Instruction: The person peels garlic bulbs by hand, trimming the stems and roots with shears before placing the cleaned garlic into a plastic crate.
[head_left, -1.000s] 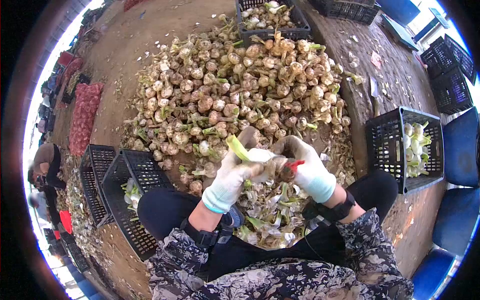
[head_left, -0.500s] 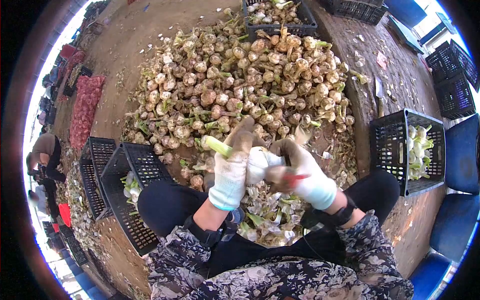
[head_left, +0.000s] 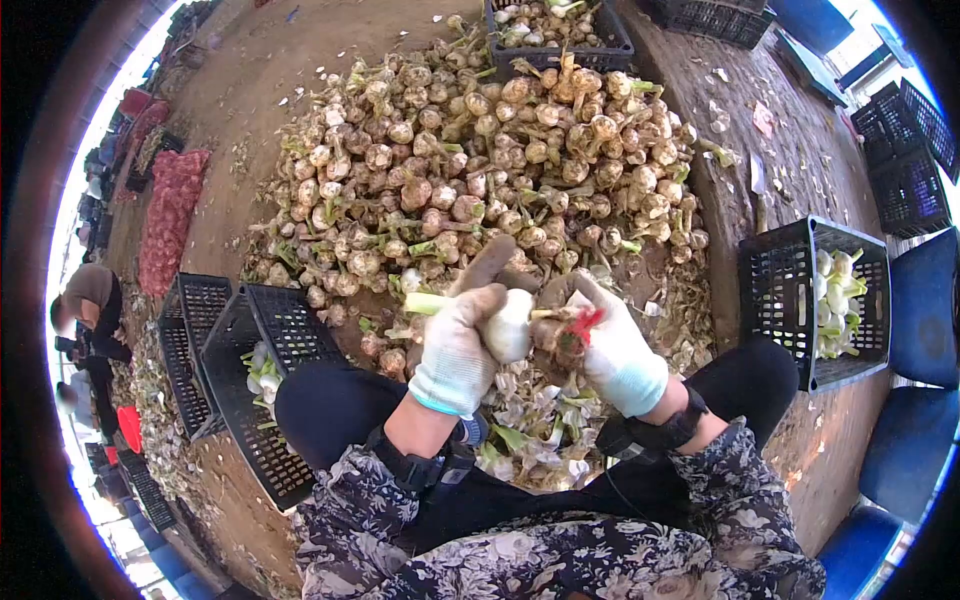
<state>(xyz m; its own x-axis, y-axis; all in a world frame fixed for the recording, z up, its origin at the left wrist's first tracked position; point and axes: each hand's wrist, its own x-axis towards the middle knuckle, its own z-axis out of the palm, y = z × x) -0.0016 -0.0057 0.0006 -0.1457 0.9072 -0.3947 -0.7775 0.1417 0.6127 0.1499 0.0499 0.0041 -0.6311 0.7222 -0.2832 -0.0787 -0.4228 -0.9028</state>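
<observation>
My left hand (head_left: 462,340), in a white glove with soiled fingers, is closed around a peeled white garlic bulb (head_left: 510,328). The bulb's pale green cut stem sticks out to the left of the hand. Just right of the bulb is my right hand (head_left: 605,345), gloved the same way, its fingers curled around a small red tool (head_left: 585,322) whose working end I cannot make out. Below the hands, between my knees, lie loose garlic skins (head_left: 545,425). Ahead of both hands spreads a large pile of unpeeled garlic bulbs (head_left: 440,180).
Black crates with peeled garlic stand to the right (head_left: 780,290) and to the left (head_left: 290,330). Another crate (head_left: 560,55) of bulbs is behind the pile. Red mesh sacks (head_left: 172,220) lie at far left, near a bending person (head_left: 95,310).
The bulb has turned and shows more of its white side. My right hand has shifted slightly right and down, and a flying scrap of skin beside it is gone.
</observation>
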